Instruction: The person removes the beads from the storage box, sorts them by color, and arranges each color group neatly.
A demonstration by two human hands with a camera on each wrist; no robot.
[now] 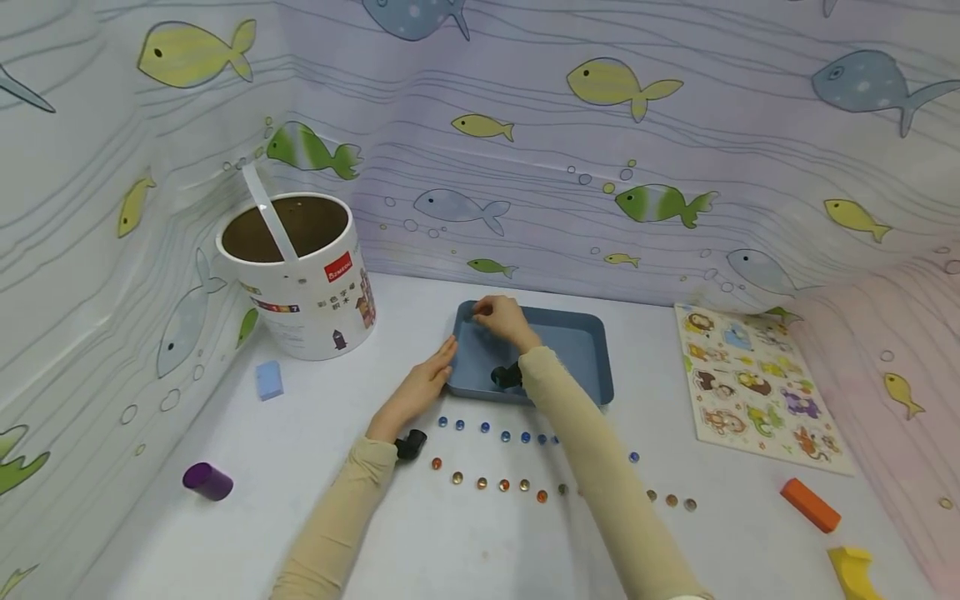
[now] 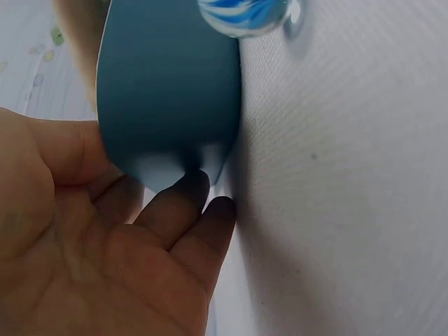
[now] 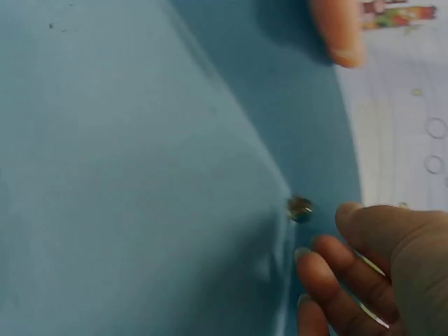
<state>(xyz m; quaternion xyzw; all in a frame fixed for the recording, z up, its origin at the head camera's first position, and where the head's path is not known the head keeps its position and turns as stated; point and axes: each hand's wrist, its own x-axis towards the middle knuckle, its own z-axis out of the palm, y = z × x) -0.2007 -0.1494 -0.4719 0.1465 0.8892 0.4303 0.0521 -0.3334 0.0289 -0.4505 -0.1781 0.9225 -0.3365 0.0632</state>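
Note:
A blue-grey tray point(image 1: 558, 346) lies on the white table. My left hand point(image 1: 420, 385) touches its left side, fingers fairly straight along the outer wall; in the left wrist view, fingertips press near the wall's base. My right hand point(image 1: 504, 321) reaches into the tray's far left corner. There, in the right wrist view, a small brownish-gold glass marble point(image 3: 299, 208) lies just off the loosely bent fingertips. In front of the tray runs a row of blue marbles point(image 1: 506, 436), and nearer me a row of amber and orange marbles point(image 1: 504, 485). My right forearm hides part of both rows.
A white bucket point(image 1: 315, 308) with a handle stands at the back left, a light blue block point(image 1: 269, 380) and a purple cylinder point(image 1: 207, 482) in front of it. At right are an animal picture board point(image 1: 757, 383), an orange block point(image 1: 811, 505) and a yellow curved block point(image 1: 855, 573).

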